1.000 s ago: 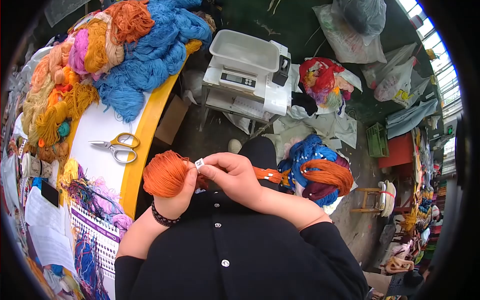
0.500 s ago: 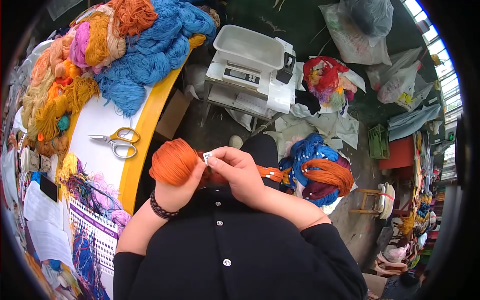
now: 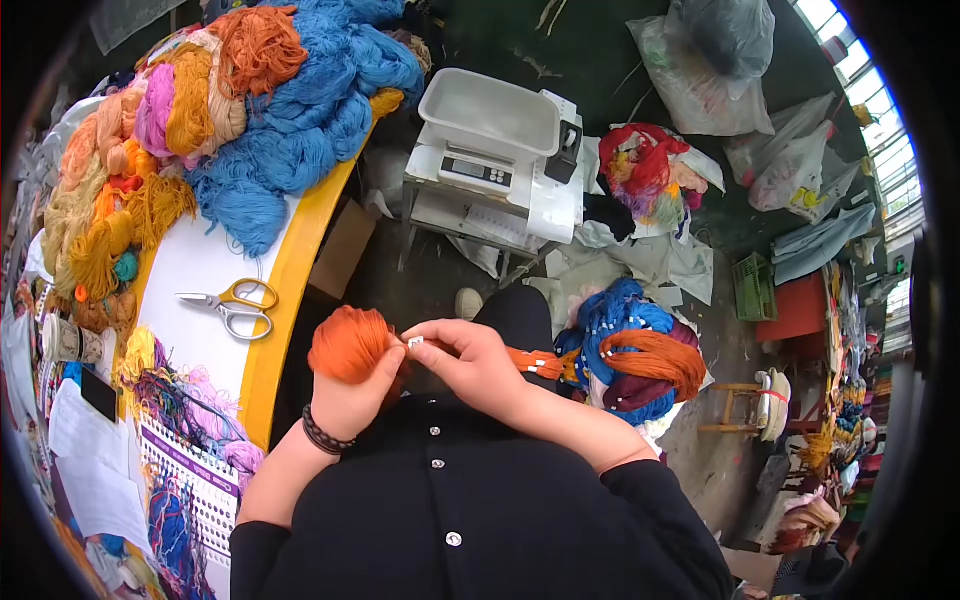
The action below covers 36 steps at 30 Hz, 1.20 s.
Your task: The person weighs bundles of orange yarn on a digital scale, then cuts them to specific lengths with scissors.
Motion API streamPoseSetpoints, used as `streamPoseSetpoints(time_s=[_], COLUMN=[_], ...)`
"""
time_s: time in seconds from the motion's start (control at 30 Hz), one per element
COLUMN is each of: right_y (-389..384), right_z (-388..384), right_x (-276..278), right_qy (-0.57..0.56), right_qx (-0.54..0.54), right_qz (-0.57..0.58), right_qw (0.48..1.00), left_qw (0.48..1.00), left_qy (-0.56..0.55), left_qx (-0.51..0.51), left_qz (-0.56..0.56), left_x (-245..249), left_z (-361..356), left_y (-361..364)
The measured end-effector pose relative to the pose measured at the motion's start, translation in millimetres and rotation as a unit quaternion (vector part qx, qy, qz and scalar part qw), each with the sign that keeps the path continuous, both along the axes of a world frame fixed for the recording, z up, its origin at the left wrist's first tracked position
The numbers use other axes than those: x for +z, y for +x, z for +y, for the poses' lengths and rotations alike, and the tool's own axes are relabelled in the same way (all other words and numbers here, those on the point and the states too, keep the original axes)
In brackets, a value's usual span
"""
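Observation:
My left hand (image 3: 355, 388) is closed around a bundle of orange thread (image 3: 348, 343), which bulges out above the fingers. My right hand (image 3: 466, 363) pinches a small white label (image 3: 415, 342) beside the bundle, its fingertips close to my left thumb. More orange thread with white labels (image 3: 536, 363) shows to the right of my right hand, leading toward a heap of blue, maroon and rust skeins (image 3: 640, 345). Scissors (image 3: 235, 305) with one yellow and one grey handle lie on the white tabletop at the left.
A yellow-edged table (image 3: 310, 225) carries piles of blue yarn (image 3: 290, 130) and a phone (image 3: 98, 395). Ahead stands a scale (image 3: 478, 172) with a white tray on a small stand. Plastic bags (image 3: 700, 75), a green crate (image 3: 752, 287) and a wooden stool (image 3: 730, 405) are to the right.
The orange bundle and both hands have dropped slightly lower in view. My right fingers have shifted a little left on the label, which shows less now.

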State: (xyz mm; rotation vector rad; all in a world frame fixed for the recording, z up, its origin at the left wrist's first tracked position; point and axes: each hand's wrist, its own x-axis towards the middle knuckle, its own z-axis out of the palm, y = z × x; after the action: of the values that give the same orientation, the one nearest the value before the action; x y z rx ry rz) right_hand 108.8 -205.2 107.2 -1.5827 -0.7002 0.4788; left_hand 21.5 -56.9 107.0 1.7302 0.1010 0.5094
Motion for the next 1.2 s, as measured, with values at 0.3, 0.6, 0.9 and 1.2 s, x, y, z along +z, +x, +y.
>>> streamPoseSetpoints(time_s=[0.3, 0.6, 0.9, 1.2], right_y=[1.6, 3.8, 34.7, 84.5], right_z=[-1.7, -4.2, -43.8, -220.4], right_x=[5.7, 5.0, -2.9, 17.5], right_qy=[-0.016, 0.017, -0.069, -0.165], right_qx=[-0.023, -0.025, -0.031, -0.414], right_qz=[-0.3, -0.271, 0.121, -0.122], right_qw=[0.954, 0.962, 0.99, 0.887], left_qw=[0.896, 0.9, 0.958, 0.914], left_qy=[-0.384, -0.368, -0.247, -0.246], left_qx=[-0.089, -0.115, -0.078, -0.206], left_qz=[0.207, 0.202, 0.125, 0.249], left_x=[-2.4, -5.2, -5.5, -48.9], left_z=[9.5, 5.7, 3.1, 57.3], left_y=[-3.9, -2.4, -0.4, 4.7])
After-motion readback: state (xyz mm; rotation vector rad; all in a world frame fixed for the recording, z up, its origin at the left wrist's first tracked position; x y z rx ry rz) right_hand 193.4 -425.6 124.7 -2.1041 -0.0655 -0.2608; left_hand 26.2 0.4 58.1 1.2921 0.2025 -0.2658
